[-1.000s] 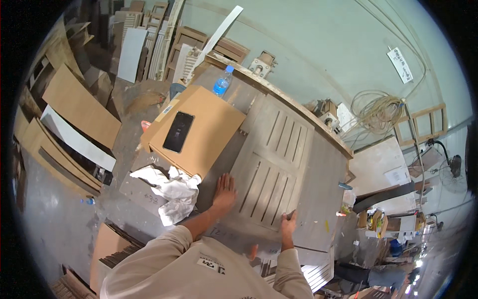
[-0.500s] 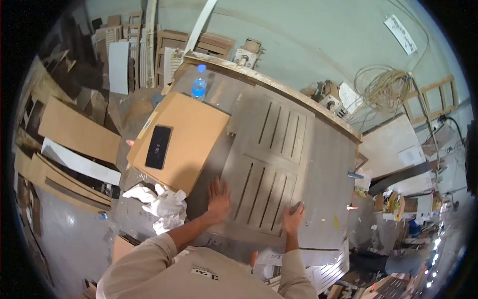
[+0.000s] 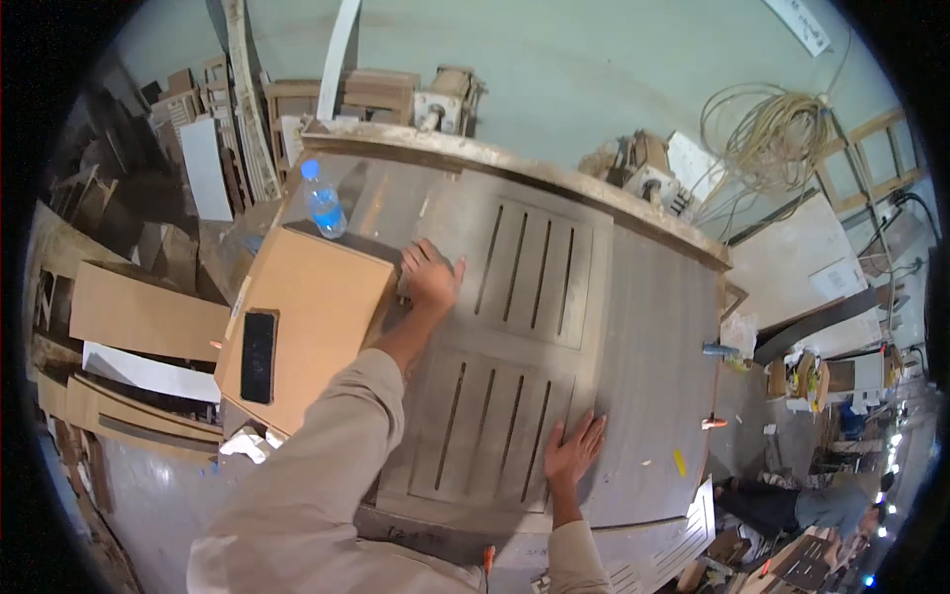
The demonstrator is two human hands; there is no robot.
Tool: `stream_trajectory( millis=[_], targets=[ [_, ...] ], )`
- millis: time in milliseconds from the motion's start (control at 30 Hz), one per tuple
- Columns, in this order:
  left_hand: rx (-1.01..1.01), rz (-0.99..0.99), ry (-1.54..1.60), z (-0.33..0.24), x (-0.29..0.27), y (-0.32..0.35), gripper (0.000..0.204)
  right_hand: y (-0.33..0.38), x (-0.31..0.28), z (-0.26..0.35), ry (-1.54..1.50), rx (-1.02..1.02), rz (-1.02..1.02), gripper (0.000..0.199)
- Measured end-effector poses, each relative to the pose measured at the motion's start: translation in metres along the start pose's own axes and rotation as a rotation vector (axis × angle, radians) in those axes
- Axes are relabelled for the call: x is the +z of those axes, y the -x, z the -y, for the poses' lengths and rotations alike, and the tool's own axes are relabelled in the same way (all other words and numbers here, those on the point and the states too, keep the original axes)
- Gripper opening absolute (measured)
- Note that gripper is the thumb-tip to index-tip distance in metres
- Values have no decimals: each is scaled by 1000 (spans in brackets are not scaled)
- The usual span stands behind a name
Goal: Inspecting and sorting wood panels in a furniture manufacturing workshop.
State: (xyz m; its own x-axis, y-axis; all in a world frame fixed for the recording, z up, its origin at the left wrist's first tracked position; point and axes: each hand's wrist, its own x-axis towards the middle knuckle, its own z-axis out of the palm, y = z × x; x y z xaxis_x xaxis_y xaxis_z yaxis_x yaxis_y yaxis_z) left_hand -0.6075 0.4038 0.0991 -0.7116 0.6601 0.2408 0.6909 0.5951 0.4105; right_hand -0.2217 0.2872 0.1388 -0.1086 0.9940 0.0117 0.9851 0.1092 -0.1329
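Clock positions are taken from the centre of the panel. Left hand (image 3: 431, 282): released, fingers spread, resting at ten o'clock on the panel's upper left edge, beside the box. Right hand (image 3: 575, 453): likewise unclenched, fingers extended, lying at five o'clock over the panel's right edge; its underside is hidden, so whether something lies beneath the palm cannot be told.

The panel (image 3: 495, 348), grey-brown with two groups of long slots, lies flat on the bench (image 3: 653, 346) between the hands.

At nine o'clock is a brown box (image 3: 322, 297), with a pale label strip along its left edge and a dark phone (image 3: 258, 356) on top. At ten o'clock, just beyond the box, an upright bottle (image 3: 326, 206) with blue cap and blue label; its print is too small to read.

Dark handwritten marks (image 3: 404, 533) stand at seven o'clock on the near edge. A yellow strip (image 3: 680, 462) lies at four o'clock.

Farther out, a coil (image 3: 770, 137) of hose or cable hangs at two o'clock; above it, a white sign (image 3: 798, 24) bears dark lettering, blurred.
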Motion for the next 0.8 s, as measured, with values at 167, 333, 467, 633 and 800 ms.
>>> stream_trajectory(
  millis=[167, 333, 467, 633, 800],
  targets=[
    [33, -48, -99, 12, -14, -6, 79, -3, 5, 15, 45, -31, 47, 69],
    [38, -70, -107, 13, -10, -9, 80, -7, 5, 14, 30, -38, 60, 66],
    [46, -70, -105, 9, -11, -8, 79, -5, 10, 8, 28, -50, 14, 65],
    [108, -155, -142, 16, -7, -8, 78, -8, 9, 10, 31, -45, 42, 64],
    [82, -57, -104, 11, -12, -8, 78, -6, 5, 10, 20, -27, 62, 63]
  ],
)
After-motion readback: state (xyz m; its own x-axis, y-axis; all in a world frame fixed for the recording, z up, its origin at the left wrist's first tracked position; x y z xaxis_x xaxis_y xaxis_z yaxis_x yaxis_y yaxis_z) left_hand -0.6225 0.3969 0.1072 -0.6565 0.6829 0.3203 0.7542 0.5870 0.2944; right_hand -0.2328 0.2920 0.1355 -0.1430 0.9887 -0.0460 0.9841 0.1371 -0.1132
